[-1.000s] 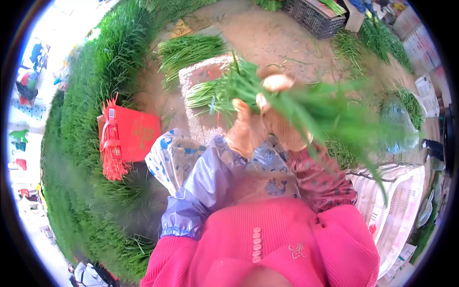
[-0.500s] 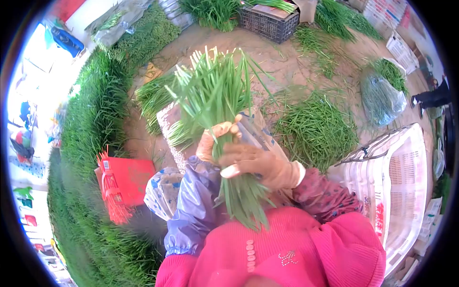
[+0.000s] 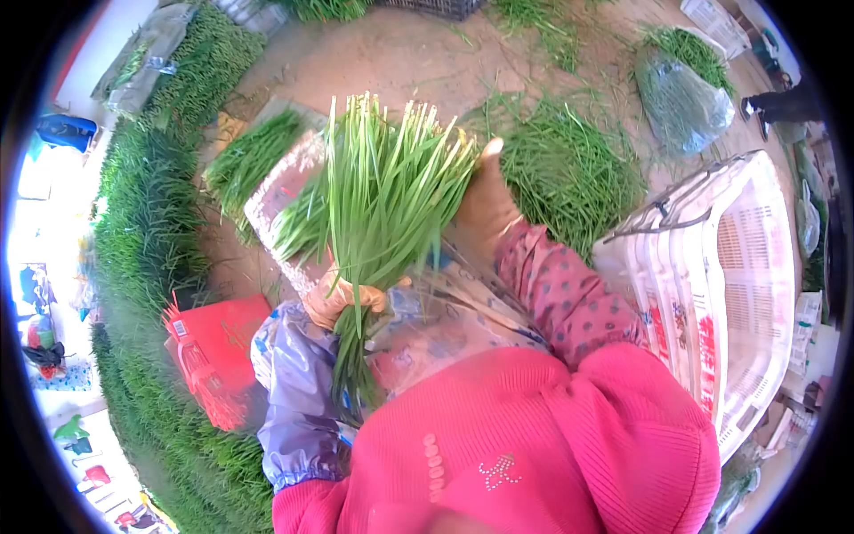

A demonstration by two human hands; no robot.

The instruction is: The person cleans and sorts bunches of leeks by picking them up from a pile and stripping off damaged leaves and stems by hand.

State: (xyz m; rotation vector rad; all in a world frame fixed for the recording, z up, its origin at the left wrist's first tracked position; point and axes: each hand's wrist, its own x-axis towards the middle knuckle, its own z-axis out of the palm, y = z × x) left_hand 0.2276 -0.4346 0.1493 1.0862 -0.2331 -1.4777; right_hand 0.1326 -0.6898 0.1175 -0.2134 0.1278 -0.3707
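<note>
Bunch of chive-like greens [image 3: 391,191]: held up before the pink sweater [image 3: 516,427], pale ends [image 3: 391,114] far, leaf tips near.
Left hand [image 3: 342,301]: gloved, curled snugly around the leafy part, likely to let the pale ends fan freely.
Right hand [image 3: 485,209]: against or just beside the bunch's right edge, thumb [image 3: 492,149] raised, perhaps for steadying; too hidden behind the stems to judge any grip.
Red strips [image 3: 213,383]: bundled at left (probably for easy reach).
White crate [image 3: 663,280]: at near right, contents impossible to make out.
Black crate [image 3: 436,7]: cut off at the far edge.
</note>
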